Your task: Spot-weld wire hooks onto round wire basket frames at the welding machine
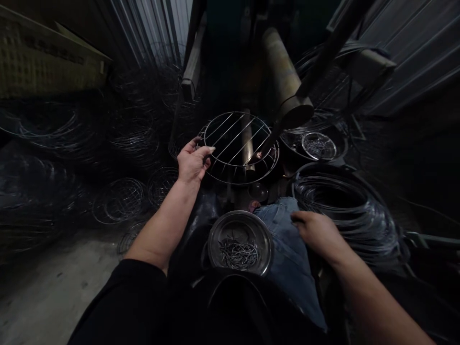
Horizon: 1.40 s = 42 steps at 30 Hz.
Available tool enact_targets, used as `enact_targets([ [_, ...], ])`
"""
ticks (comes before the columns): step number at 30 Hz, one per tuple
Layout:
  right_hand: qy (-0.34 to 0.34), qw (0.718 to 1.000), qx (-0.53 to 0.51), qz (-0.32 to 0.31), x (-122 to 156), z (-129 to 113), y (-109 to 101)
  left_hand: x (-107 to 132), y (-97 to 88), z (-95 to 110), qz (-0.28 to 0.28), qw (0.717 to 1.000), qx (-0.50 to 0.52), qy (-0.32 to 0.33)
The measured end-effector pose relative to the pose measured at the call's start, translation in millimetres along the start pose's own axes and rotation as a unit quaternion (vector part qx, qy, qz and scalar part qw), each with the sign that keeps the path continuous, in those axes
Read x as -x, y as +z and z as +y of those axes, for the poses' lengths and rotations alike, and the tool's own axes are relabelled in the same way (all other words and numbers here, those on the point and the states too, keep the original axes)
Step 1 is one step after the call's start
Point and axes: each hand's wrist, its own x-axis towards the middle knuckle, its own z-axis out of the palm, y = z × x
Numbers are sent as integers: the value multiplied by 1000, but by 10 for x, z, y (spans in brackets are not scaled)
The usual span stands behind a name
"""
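Black clothing (237,302), metal bowl (240,224) of wire pieces (239,254) just beyond | left hand (194,160): fingers pinch left rim of wire rack (239,152); right hand (319,235): curled, cannot tell if holding | rack above lower bar (247,162) | one-sided hold might let rack tilt, skewing contact at glowing spot (259,155)

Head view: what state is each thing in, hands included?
Left hand: closed on the wire rack's left side.
Wire rack: round, held up.
Right hand: fingers curled; whether it holds anything, unclear.
Near bowl: upright, partly filled.
Metal pieces: loose, heaped inside it.
Wire coil: wound in many loops.
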Motion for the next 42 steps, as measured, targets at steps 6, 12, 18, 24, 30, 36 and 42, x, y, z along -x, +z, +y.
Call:
enact_targets([
  [6, 15, 963, -256, 83, 185, 59, 424, 18, -73, -60, 14, 1000, -14, 5],
  [12, 196, 793, -557, 152, 369, 119, 548, 21, -55, -69, 9, 1000, 0, 11],
  [18, 241, 695, -650, 190, 351, 26, 554, 74, 9, -15, -1, 1000, -15, 6],
  [24, 278, 655, -628, 315, 420, 302, 578, 92, 70, -61, -13, 999, -44, 7],
  [30, 324, 755, -536, 196, 400, 518, 712, 155, 147, -79, -15, 998, -64, 5],
  [36, 72, 899, -325, 286, 488, -58, 448, 156, 175, -109, -11, 998, -62, 8],
  [42, -217, 962, -111, -126, 340, -946, 592, 162, 162, -134, -18, 998, -56, 1],
])
